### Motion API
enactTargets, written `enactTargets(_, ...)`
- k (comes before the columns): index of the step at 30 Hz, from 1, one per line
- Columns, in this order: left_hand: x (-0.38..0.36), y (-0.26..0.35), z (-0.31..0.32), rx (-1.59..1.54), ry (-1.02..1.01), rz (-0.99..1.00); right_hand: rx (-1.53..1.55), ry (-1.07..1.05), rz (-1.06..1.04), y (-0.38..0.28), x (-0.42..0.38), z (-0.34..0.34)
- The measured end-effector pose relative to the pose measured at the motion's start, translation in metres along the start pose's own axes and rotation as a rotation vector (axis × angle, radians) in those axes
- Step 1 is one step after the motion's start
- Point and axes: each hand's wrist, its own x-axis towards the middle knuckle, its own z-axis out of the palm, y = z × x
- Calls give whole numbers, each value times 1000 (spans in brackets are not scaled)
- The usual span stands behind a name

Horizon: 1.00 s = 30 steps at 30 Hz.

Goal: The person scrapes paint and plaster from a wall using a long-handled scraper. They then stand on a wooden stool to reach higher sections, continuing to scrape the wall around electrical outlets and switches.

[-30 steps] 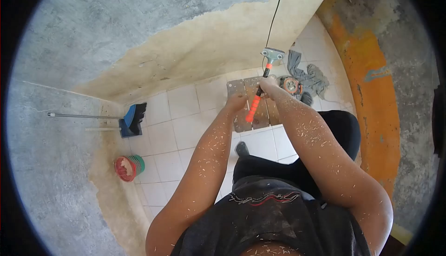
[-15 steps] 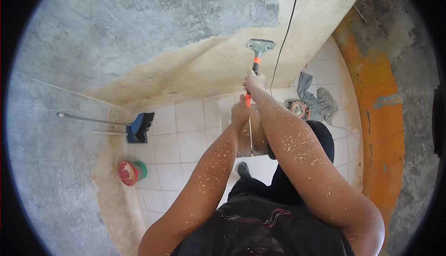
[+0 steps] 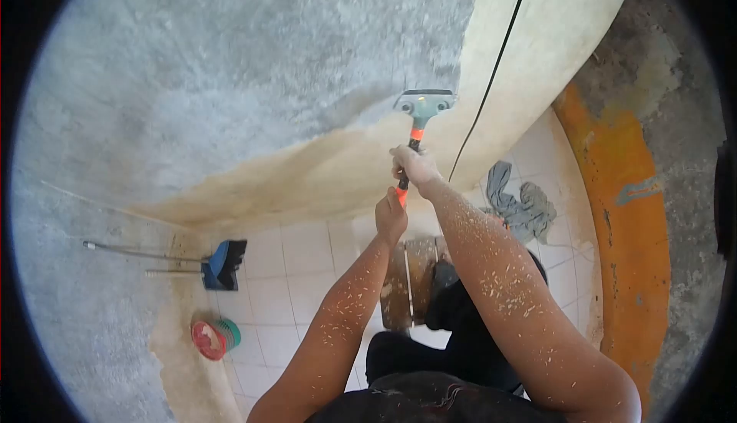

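Observation:
A long-handled scraper with a wide grey-green head and a black and orange handle lies against the wall, its head near the border between bare grey surface and cream paint. My right hand is wrapped round the middle of the handle. Lower down, my left hand grips the orange end of it. Pale flakes cover both forearms. The wall is grey above and cream below.
A black cable hangs down the wall, right of the scraper. Below are a wooden bench, a grey cloth, a blue dustpan and a red and green basket. An orange-painted band curves at the right.
The view has shifted, and the floor objects sit lower. The scraper head has moved from cream paint to the edge of the grey area, with both hands still round the handle.

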Motion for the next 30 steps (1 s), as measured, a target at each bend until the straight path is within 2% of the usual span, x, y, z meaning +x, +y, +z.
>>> enactTargets(1, 12, 10, 9, -58, 79, 86, -1, -3, -16, -14, 7, -1)
enactTargets(2, 17, 23, 14, -112, 163, 162, -53, -143, -88, -29, 10, 2)
enactTargets(3, 18, 45, 18, 44, 307, 313, -116, -295, -157, -52, 10, 4)
enactTargets(4, 17, 76, 19, 197, 469, 457, -202, -300, -273, -71, 3, 7)
enactTargets(5, 23, 90, 19, 115, 522, 512, -291, -315, -408, -97, -4, 10)
enactTargets(6, 25, 108, 19, 104, 495, 340, -239, -318, -329, -132, -18, 13)
enactTargets(7, 5, 178, 2, 127, 482, 305, -185, -311, -232, -165, -32, 12)
enactTargets(8, 2, 198, 0, -147, 470, 138, -193, -338, -235, -195, -33, 11)
enactTargets(10, -3, 230, -8, -70, 465, 136, -146, -385, -58, -233, -41, 4)
enactTargets(13, -10, 265, -30, 57, 419, 202, 1, -345, -133, -251, -56, 15)
enactTargets(15, -18, 284, -41, -4, 323, 267, 48, -300, -110, -265, -70, 19)
enactTargets(16, -23, 291, -47, 76, 302, 292, 75, -294, -111, -273, -76, 20)
enactTargets(17, -29, 296, -53, 81, 293, 278, 98, -290, -114, -282, -82, 20)
enactTargets(20, -48, 319, -75, -43, 100, 68, 141, -299, -91, -313, -97, 27)
enactTargets(21, -53, 325, -80, -38, 96, 70, 189, -276, -111, -324, -99, 30)
enactTargets(23, -79, 323, -77, -130, -65, -64, 227, -284, -16, -345, -115, 26)
enactTargets(24, -91, 328, -81, -68, -155, -62, 244, -260, -2, -354, -123, 30)
enactTargets(28, -128, 355, -93, -113, -204, -113, 228, -276, 101, -394, -159, 41)
enactTargets(30, -140, 368, -109, -20, -280, 17, 241, -323, 145, -418, -171, 46)
